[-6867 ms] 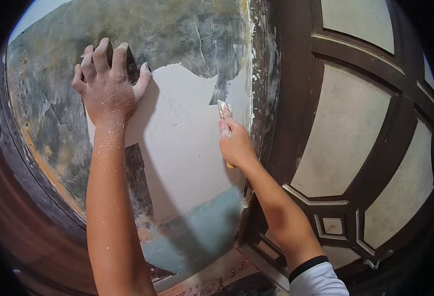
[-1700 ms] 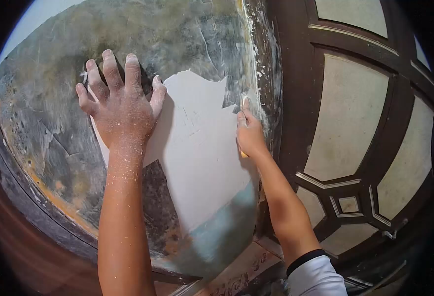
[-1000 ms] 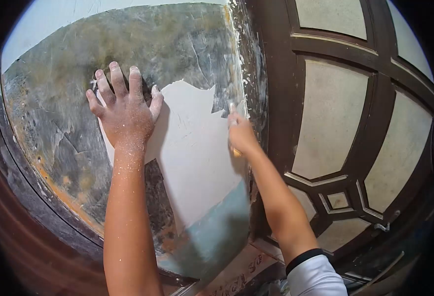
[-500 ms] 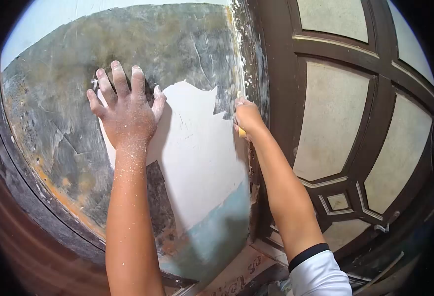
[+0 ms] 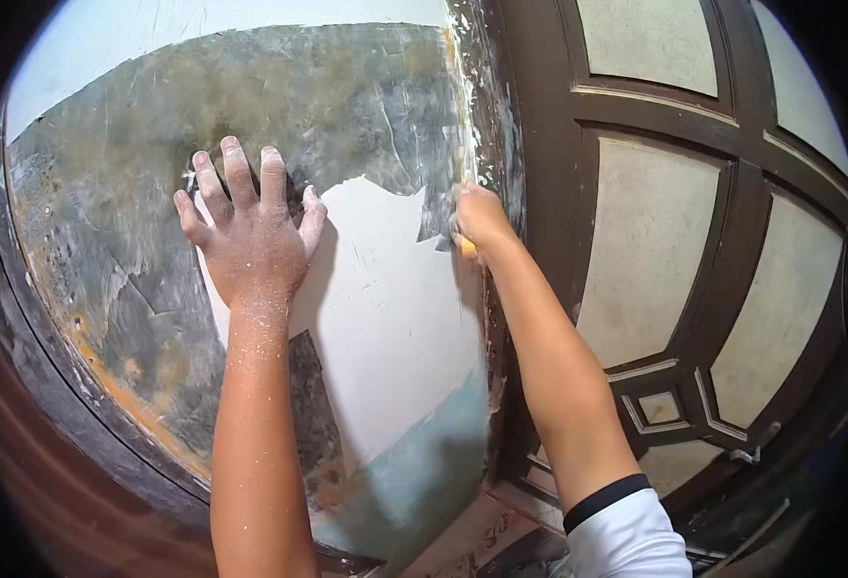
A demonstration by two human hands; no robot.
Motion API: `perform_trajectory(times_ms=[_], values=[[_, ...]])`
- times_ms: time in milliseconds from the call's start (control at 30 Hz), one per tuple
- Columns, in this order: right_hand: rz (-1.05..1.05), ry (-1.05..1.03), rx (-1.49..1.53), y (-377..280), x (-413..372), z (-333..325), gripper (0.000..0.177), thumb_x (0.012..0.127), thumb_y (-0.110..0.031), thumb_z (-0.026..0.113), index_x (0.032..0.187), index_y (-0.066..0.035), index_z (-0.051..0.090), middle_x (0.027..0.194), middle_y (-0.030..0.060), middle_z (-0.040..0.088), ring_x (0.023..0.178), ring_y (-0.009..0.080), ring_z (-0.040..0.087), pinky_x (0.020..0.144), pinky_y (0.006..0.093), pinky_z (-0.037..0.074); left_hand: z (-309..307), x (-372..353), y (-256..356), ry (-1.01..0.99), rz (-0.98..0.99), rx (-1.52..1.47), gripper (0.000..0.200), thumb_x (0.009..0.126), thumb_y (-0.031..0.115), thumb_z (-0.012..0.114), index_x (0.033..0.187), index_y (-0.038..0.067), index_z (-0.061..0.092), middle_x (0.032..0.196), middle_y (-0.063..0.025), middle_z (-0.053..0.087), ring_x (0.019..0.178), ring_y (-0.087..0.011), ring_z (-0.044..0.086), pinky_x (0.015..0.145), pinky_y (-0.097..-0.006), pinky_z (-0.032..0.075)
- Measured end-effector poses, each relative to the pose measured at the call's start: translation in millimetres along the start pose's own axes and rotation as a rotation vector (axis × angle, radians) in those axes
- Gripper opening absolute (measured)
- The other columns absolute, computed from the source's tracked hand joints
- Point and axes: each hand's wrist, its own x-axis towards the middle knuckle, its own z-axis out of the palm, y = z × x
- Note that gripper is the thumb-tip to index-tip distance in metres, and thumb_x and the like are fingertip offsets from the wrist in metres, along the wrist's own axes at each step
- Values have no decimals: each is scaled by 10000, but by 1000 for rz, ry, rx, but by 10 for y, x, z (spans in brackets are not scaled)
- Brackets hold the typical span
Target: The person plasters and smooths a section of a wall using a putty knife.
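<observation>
My left hand point(image 5: 255, 241) lies flat on the wall with its fingers spread, dusted with white powder. It rests partly over dark, bare plaster point(image 5: 279, 87) and partly over a white patch of coating point(image 5: 385, 318). My right hand point(image 5: 482, 220) is closed around a scraper with a yellow handle point(image 5: 468, 249). The handle's end pokes out below the fist, and the blade is mostly hidden or blurred against the wall's right edge. Along that edge runs a strip of flaking white paint point(image 5: 469, 96), beside the dark door frame.
A brown panelled door point(image 5: 655, 231) with pale inserts stands close on the right, with a metal handle point(image 5: 746, 455) low down. Pale blue paint point(image 5: 443, 433) covers the lower wall. A dark frame point(image 5: 48, 356) borders the wall at left.
The view has tilted slightly, so the wall sits lower in the picture. My right hand has moved up along the wall's edge with the scraper. My left hand stays in place on the wall.
</observation>
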Motion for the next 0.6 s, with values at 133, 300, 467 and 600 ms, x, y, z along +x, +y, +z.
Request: perform_trajectory(times_ms=[133, 300, 467, 600], values=[[41, 14, 36, -154, -133, 76, 199, 1059, -225, 455, 1113, -87, 587, 634, 20, 454, 452, 138, 422, 400, 322, 363, -1, 9, 1, 3, -2, -1, 560, 900, 541, 616, 1355, 218, 572, 1518, -93, 413, 1475, -345, 295, 1170, -600, 218], [56, 81, -5, -291, 48, 82, 203, 1050, -269, 441, 1010, -98, 542, 688, 38, 486, 481, 138, 446, 387, 315, 340, -2, 4, 1, 6, -8, 0, 570, 894, 551, 616, 1356, 222, 574, 1515, -88, 428, 1468, -336, 312, 1182, -581, 200], [159, 70, 39, -506, -38, 99, 161, 1026, -223, 424, 935, -115, 502, 666, 22, 478, 455, 128, 450, 382, 301, 342, -20, 14, 4, 0, -29, 6, 588, 892, 569, 611, 1366, 223, 573, 1510, -91, 432, 1467, -332, 315, 1186, -572, 193], [197, 31, 71, -512, 139, 83, 149, 1022, -224, 440, 934, -117, 496, 645, 17, 475, 430, 127, 442, 373, 298, 333, 0, -6, 10, -2, -8, 22, 598, 887, 583, 615, 1364, 225, 575, 1508, -88, 424, 1462, -334, 315, 1182, -574, 196]])
